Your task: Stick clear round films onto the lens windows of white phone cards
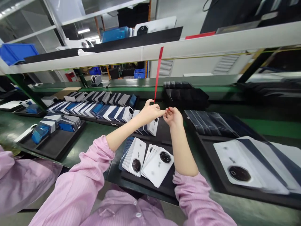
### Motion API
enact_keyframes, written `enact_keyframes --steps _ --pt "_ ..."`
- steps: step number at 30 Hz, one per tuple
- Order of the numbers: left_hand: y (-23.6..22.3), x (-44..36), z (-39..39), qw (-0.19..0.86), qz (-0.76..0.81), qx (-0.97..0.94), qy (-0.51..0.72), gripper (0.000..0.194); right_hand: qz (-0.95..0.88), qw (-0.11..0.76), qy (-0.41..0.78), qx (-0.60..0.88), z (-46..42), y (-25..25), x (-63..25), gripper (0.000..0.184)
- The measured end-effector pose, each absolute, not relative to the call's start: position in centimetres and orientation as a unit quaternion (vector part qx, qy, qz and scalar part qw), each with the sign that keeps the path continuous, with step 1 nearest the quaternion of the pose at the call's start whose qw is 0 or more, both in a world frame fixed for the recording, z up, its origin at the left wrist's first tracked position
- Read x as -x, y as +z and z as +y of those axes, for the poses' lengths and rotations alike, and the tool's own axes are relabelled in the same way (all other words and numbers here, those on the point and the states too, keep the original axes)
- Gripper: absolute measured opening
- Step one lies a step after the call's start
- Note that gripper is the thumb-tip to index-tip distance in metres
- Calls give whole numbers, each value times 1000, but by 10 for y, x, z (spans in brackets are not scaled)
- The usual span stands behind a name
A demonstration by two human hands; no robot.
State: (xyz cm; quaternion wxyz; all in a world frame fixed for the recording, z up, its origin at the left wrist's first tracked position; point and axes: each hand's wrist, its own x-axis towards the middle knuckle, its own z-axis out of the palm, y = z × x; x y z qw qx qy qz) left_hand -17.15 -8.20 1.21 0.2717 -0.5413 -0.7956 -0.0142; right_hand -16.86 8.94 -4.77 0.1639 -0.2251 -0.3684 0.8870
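Note:
A narrow red strip (158, 73), which looks like tape, hangs from the white shelf edge down to my left hand (150, 113). My left hand is closed at the strip's lower end, its fingers reaching toward my right hand (174, 117). The right fingers are curled and pressed together, palm side up, with a small red spot at the tips; what they hold is too small to name. Below the hands, white phone back covers (158, 171) with round black camera areas lie fanned in a black tray (141, 182). Another fanned stack (134, 153) leans beside them.
To the right, a black tray (211, 163) bears larger-looking white and dark covers (242, 166). Rows of upright covers (94, 110) fill trays at the left. A white shelf (105, 56) crosses above the green bench. Another person's pink sleeve (28, 182) shows at far left.

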Motion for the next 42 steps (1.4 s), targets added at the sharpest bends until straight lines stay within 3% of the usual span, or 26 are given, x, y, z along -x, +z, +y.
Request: enact_keyframes --steps 5,10,23,31,37,42 --pt "10 173 -85 267 -790 551 -11 43 -383 167 889 186 82 -41 165 26" --pt "14 170 -84 240 -783 574 -3 34 -394 171 885 178 81 -39 163 25" --pt "19 153 -81 164 -784 595 -59 43 -410 193 873 178 84 -42 164 26" --pt "25 151 -79 54 -795 603 -39 40 -417 204 868 177 84 -39 161 25" --pt "-5 116 -92 -73 -868 489 -50 15 -412 225 864 184 93 -37 160 22" --pt "-46 63 -108 -199 -898 385 -80 37 -412 242 861 176 98 -35 159 20"
